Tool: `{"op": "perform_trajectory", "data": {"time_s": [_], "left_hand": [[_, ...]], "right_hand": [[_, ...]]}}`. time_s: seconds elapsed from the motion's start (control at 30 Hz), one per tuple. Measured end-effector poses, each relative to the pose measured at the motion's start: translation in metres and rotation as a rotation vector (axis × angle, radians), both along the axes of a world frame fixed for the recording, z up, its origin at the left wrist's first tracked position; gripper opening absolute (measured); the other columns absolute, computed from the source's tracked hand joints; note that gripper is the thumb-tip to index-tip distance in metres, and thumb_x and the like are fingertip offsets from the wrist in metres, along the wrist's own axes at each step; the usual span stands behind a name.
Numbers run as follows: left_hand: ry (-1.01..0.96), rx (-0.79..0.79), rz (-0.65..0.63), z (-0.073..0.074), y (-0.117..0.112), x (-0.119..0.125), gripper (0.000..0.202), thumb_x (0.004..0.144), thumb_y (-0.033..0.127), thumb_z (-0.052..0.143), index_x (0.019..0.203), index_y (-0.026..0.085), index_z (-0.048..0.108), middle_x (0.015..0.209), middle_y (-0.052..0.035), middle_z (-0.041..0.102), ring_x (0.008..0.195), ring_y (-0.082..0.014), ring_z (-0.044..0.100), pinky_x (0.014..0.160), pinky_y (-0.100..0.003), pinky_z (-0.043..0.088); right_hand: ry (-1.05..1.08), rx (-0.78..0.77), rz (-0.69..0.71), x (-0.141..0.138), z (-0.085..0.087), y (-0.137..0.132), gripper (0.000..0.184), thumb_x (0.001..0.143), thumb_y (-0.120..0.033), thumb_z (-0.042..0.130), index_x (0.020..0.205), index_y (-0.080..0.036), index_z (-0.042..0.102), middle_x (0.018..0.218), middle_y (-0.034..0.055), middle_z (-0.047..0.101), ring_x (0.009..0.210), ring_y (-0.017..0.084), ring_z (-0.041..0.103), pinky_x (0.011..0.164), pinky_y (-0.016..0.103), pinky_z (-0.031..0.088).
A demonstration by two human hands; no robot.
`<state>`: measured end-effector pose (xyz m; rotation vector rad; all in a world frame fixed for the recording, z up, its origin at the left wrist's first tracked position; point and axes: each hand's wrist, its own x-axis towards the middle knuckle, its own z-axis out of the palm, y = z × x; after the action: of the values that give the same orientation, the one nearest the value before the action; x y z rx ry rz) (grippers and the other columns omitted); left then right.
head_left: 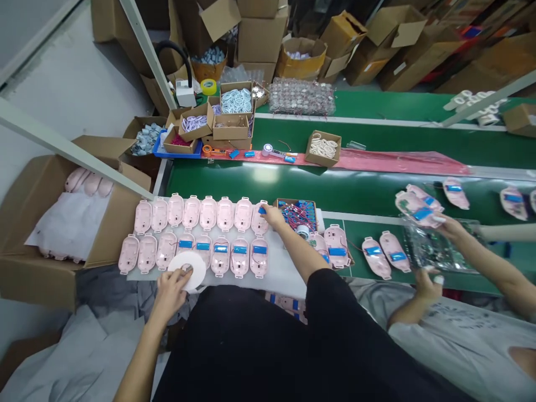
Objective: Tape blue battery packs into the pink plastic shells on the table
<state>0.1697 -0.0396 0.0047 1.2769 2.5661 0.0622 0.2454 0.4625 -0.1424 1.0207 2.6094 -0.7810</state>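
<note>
My left hand (173, 285) is closed on a flat white tape roll (196, 272), its fingers at the hub, in front of the lower row of pink plastic shells. With my right hand (274, 216) I grip a blue battery (262, 210) over the rightmost pink shell (259, 223) of the upper row. Most shells in the lower row, such as the pink shell (258, 265) at its right end, carry a blue battery; the left ones hold none. Just right of my right hand stands a box of blue batteries (307, 211) with red wires.
A co-worker's hand (452, 229) holds pink shells with batteries at the right. More shells lie on the green conveyor (234, 181). An open carton (96, 223) of shells stands at left. Small boxes of rings (235, 101) and a yellow tape roll (208, 86) sit behind.
</note>
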Motion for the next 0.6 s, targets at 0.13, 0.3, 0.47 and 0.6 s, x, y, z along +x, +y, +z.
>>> {"op": "perform_trajectory", "data": {"time_s": [0.13,0.3,0.47,0.6], "left_hand": [[-0.027,-0.050,0.074,-0.004,-0.015,0.011,0.064,0.079,0.005,0.055,0.135,0.030,0.070,0.119,-0.0080,0.068,0.102,-0.0289,0.050,0.093,-0.044,0.044],[-0.008,-0.099,0.097,-0.009,-0.018,0.008,0.065,0.079,0.005,0.055,0.136,0.032,0.069,0.120,-0.0079,0.068,0.103,-0.0286,0.051,0.091,-0.042,0.044],[-0.006,-0.032,0.077,-0.027,-0.030,-0.006,0.057,0.078,0.012,0.058,0.130,0.033,0.073,0.120,-0.0068,0.071,0.102,-0.0286,0.057,0.089,-0.041,0.045],[0.029,0.180,0.005,-0.058,-0.041,-0.027,0.039,0.082,0.031,0.058,0.117,0.030,0.076,0.105,-0.0074,0.073,0.098,-0.0298,0.063,0.090,-0.044,0.046]], "right_hand": [[-0.158,0.037,0.185,-0.009,-0.015,0.003,0.047,0.097,-0.016,0.066,0.144,-0.020,0.063,0.135,0.0199,0.069,0.119,0.027,0.067,0.099,0.033,0.046],[-0.167,0.008,0.217,-0.019,-0.024,0.001,0.046,0.099,-0.014,0.061,0.145,-0.019,0.061,0.137,0.0216,0.066,0.123,0.028,0.064,0.100,0.032,0.045],[-0.143,-0.018,0.149,-0.019,-0.013,-0.005,0.043,0.102,-0.010,0.054,0.144,-0.017,0.061,0.141,0.0174,0.065,0.120,0.021,0.064,0.098,0.027,0.045],[-0.064,-0.019,-0.058,-0.017,0.000,-0.006,0.030,0.103,-0.012,0.056,0.131,-0.014,0.068,0.128,0.0125,0.072,0.109,0.014,0.065,0.094,0.023,0.043]]}}
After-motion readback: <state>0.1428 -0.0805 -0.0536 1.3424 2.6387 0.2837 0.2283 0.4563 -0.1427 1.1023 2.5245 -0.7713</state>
